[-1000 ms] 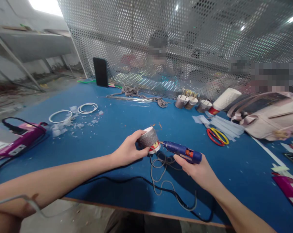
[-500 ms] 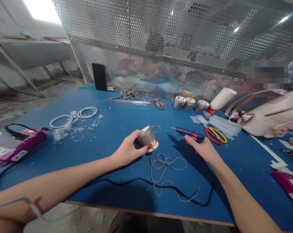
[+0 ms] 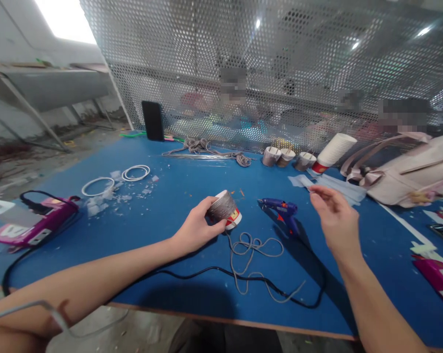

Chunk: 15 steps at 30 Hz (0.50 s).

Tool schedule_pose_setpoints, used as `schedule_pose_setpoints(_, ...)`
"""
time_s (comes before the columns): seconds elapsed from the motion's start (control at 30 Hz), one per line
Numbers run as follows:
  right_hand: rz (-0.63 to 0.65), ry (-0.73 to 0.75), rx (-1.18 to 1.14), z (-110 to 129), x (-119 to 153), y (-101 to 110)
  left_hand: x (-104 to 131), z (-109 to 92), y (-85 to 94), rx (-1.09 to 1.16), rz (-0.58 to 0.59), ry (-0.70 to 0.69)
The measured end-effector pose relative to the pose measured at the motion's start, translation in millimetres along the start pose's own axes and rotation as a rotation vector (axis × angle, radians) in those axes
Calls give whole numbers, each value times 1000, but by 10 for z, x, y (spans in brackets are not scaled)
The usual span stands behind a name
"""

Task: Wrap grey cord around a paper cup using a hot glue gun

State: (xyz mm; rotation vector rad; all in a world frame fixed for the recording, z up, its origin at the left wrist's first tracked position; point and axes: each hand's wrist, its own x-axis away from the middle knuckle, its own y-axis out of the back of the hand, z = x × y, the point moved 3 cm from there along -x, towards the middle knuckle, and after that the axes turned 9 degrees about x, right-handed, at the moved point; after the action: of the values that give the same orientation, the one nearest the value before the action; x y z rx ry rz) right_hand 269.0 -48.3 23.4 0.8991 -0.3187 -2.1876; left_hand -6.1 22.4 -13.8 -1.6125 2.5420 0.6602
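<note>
A small paper cup (image 3: 234, 219), its upper part wrapped in grey cord, is tilted on its side in my left hand (image 3: 197, 224). The thumb and fingers close around it. Loose grey cord (image 3: 245, 245) trails from the cup in loops over the blue table. A blue hot glue gun (image 3: 280, 206) lies between my hands, nozzle toward the cup. To its right is my right hand (image 3: 337, 218), raised off the table with loosely bent fingers and no visible object in them. It covers the place of the scissors. Its fingertips appear close to translucent glue sticks (image 3: 339, 189).
Cord-wrapped cups (image 3: 271, 156) and a stack of paper cups (image 3: 335, 149) stand by the perforated metal screen (image 3: 192, 59). A pale bag (image 3: 408, 171) sits right. White rings (image 3: 135, 172), scraps and a purple power strip (image 3: 56, 223) lie left. A black cable (image 3: 195, 274) crosses the front.
My right hand has let go of the glue gun, which now lies on the table, and has moved right and up over the scissors. My left hand keeps hold of the cup.
</note>
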Motion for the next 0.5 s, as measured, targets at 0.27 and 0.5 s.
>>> schedule_pose_setpoints(0.27, 756, -455, -734, 426, 757, -760, 74, -153, -77, -193, -45, -279)
schedule_pose_setpoints(0.5, 832, -721, -956, 459, 826, -815, 118, -194, -88, -340, -72, -440)
